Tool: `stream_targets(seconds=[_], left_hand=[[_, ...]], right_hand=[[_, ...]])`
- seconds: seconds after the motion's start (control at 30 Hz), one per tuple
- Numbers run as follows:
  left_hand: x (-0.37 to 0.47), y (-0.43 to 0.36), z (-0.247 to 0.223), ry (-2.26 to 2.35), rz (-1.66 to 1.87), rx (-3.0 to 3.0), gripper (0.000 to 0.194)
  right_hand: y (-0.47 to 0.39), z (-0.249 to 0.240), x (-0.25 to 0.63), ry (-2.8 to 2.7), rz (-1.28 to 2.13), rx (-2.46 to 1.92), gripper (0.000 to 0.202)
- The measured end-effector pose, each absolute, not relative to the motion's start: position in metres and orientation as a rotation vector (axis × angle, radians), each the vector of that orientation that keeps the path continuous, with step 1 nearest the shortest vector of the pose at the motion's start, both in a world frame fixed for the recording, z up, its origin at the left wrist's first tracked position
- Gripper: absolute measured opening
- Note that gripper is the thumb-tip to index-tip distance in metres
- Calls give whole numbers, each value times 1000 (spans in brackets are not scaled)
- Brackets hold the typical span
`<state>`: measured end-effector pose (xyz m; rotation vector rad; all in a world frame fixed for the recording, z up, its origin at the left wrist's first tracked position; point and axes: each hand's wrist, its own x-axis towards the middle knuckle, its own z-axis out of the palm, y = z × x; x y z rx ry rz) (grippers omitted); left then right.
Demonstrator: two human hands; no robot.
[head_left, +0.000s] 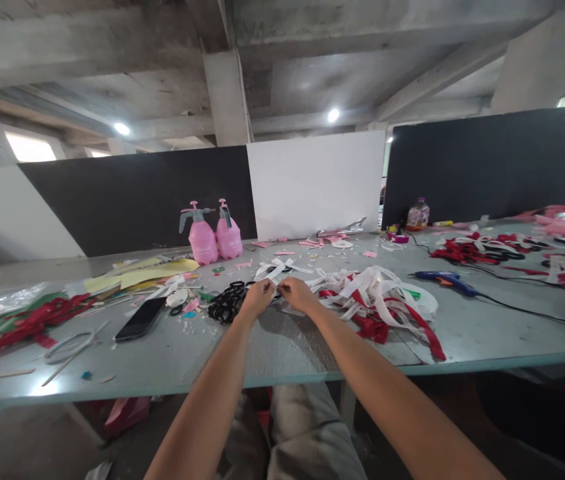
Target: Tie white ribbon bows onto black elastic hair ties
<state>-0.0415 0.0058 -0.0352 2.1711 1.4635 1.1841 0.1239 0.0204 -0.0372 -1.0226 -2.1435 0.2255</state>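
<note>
Pinching a thin white ribbon strip (276,288), left hand (258,296), right hand (296,294), grey tabletop (287,347)

Held item: whatever sits between the left hand (258,295) and the right hand (296,293) is too small and too covered by the fingers to identify.
Finger closure: both hands are curled, backs toward the camera; grip state cannot be confirmed.
Black rings (226,303): heaped together, individual pieces cannot be counted.
Ribbon pile (380,300): white and red strips overlap; lower layers are hidden.
Bottle (418,216): label too small to read.
Cable (537,313): runs off the right edge.
Table (282,353): cut off at both side edges.
Right edge: pink and red material is blurred and cropped.
</note>
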Motion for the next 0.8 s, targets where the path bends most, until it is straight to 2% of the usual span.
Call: stream_targets(seconds=[0.2, 0.37, 0.53, 0.8], left_hand=[[-41, 7, -38, 1643, 1027, 2207, 31], [-36, 8, -37, 1538, 1010, 2267, 28], [-36, 9, -38, 1483, 1012, 2255, 34], [-39, 15, -43, 1379, 974, 2264, 25]], right_hand=[[9, -29, 123, -2239, 121, -1204, 21], [0, -22, 119, -2231, -17, -1377, 21], [-4, -21, 117, -2249, -111, -1348, 19], [-4, -23, 115, -2320, -187, -1279, 20]])
